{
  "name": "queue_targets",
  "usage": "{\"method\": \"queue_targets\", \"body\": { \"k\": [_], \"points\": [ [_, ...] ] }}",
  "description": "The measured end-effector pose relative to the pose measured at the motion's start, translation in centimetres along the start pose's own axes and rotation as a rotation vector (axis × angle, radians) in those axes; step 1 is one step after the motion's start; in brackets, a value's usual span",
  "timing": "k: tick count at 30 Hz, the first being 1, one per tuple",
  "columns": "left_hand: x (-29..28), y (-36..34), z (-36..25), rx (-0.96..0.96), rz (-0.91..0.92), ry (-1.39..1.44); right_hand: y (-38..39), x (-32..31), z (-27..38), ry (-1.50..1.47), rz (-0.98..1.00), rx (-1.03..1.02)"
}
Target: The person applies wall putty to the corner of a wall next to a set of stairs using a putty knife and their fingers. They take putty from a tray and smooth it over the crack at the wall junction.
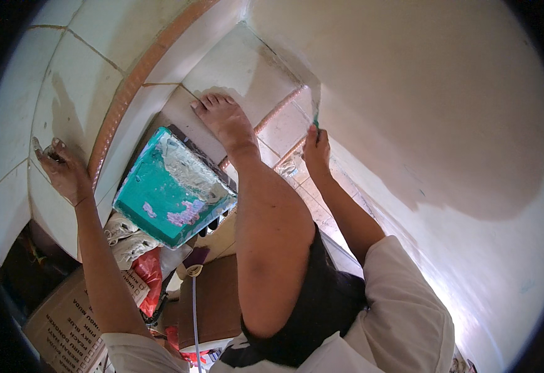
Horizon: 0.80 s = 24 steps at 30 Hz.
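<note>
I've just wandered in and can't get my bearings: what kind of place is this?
Probably a tiled room under repair or repainting, perhaps a bathroom or kitchen. White wall tiles with a copper-coloured border strip line the corner, a teal tray smeared with pale paste sits close by, and the right hand works a small green tool along the wall edge.

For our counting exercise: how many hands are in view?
2. The left hand rests on the tiled wall, far left; the right hand grips a green tool near centre. None seems hidden.
</note>
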<state>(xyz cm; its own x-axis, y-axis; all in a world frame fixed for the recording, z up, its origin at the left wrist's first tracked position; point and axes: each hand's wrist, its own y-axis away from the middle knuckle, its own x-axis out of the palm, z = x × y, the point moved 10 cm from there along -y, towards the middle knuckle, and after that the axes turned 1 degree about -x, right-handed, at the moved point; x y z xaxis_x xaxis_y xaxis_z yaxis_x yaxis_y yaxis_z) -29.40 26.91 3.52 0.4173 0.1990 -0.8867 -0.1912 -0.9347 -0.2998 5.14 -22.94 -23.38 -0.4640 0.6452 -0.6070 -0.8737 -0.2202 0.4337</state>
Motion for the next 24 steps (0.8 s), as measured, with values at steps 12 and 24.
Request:
{"method": "queue_targets", "body": {
  "k": [12,24],
  "points": [
    [-0.8,0.0,-0.6,0.063,-0.058,-0.036,4.6,3.0,11.3,-0.186,0.347,-0.051],
    [-0.5,0.2,-1.3,0.053,-0.044,-0.034,-4.4,9.9,20.9,-0.169,0.693,-0.062]
  ]
}}
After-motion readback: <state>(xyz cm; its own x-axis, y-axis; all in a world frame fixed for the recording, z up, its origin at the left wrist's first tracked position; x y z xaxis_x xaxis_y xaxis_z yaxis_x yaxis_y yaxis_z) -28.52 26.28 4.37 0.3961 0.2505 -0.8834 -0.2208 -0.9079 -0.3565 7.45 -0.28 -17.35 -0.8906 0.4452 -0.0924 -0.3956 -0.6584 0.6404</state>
